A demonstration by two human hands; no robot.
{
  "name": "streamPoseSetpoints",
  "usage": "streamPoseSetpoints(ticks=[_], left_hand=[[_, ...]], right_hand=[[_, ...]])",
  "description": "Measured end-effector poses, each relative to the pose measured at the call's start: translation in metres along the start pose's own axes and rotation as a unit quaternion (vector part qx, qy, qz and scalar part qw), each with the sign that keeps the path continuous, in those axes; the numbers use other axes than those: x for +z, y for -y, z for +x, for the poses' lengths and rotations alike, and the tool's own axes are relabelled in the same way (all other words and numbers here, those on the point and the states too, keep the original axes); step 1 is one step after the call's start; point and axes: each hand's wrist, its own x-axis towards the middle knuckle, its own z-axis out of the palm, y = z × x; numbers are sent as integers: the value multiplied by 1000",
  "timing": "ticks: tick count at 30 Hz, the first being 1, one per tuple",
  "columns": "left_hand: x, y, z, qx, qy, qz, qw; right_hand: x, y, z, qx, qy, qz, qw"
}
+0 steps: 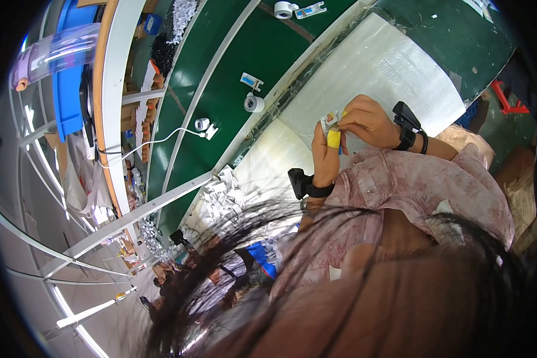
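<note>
Both my hands meet over the pale sheet-covered bench. My left hand point(324, 157) is closed round a small white part point(328, 123), holding it up at the fingertips. A bright yellow piece point(333, 139) shows beside those fingers; whether it is wrapped on a finger or is a separate thing, I cannot tell. My right hand point(367, 121) pinches at the same white part from the right, its fingertips touching it or close against it. The fingers hide much of the part. Each wrist wears a black strap with a dark box on it.
A green conveyor belt point(221, 89) runs beyond the bench, carrying white round-headed devices point(253, 103) and flat white pieces point(252, 81). Many small white parts point(224, 197) lie heaped left of my hands. A metal bar point(131, 219) crosses at left. A red stool point(507, 98) stands far right.
</note>
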Motion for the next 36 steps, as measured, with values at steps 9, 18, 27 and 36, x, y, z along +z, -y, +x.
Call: streamPoseSetpoints(ticks=[9,18,27,36], left_hand=[[2,1,0,1,-15,41,999],[4,0,0,23,-49,100,994],[-23,23,18,-98,-46,28,994],[-140,49,129,-145,-175,-78,971]], right_hand=[[-1,-1,0,3,7,-6,1000],[4,2,0,-6,0,-21,1000],[13,-15,-5,69,66,-39,995],[16,-52,-12,179,161,-76,968]])
